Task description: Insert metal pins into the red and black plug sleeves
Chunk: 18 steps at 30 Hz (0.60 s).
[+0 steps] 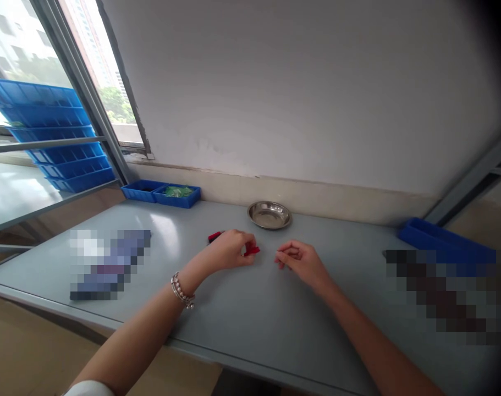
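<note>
Now: left hand (pixel 229 250) closed, pinching one red piece (pixel 252 251) at the fingertips; a red end (pixel 214 237) shows behind the hand, joined or separate, cannot tell. Right hand (pixel 302 263) loosely closed, nothing visible in it. Farther: one steel dish (pixel 269 215), two blue trays (pixel 139 190) — one with green pieces (pixel 176 191).

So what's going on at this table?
A person is working at a grey table. Their left hand pinches a small red piece, with another red bit just behind it. Their right hand is close by, fingers curled. A steel dish and a blue bin holding something green stand further back.
</note>
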Motion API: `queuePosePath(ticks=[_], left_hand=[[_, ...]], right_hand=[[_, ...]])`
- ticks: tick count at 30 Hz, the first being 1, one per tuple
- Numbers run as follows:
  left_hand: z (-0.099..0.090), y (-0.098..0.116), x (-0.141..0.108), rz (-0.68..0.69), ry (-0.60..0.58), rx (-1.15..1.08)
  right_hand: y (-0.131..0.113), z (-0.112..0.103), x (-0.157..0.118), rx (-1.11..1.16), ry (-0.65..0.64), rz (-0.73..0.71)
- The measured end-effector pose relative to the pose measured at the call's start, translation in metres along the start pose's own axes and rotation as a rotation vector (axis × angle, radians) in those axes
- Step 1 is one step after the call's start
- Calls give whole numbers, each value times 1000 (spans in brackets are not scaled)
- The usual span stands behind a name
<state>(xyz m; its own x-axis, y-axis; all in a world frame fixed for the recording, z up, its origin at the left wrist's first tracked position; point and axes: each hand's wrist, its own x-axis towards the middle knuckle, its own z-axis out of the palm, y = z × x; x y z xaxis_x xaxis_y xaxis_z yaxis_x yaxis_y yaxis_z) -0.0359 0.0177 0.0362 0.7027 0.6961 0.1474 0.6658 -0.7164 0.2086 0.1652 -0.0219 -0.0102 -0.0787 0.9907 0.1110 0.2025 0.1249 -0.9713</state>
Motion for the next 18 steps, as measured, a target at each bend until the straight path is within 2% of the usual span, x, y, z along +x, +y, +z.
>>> queuePosePath(ticks=[4, 11, 18], left_hand=[[4, 14, 1, 129, 61, -139], [14, 12, 1, 137, 82, -194], [18, 13, 1, 175, 86, -111]], right_hand=[[-1, 12, -4, 90, -23, -24], [0, 9, -4, 123, -7, -18], [5, 10, -3, 105, 41, 4]])
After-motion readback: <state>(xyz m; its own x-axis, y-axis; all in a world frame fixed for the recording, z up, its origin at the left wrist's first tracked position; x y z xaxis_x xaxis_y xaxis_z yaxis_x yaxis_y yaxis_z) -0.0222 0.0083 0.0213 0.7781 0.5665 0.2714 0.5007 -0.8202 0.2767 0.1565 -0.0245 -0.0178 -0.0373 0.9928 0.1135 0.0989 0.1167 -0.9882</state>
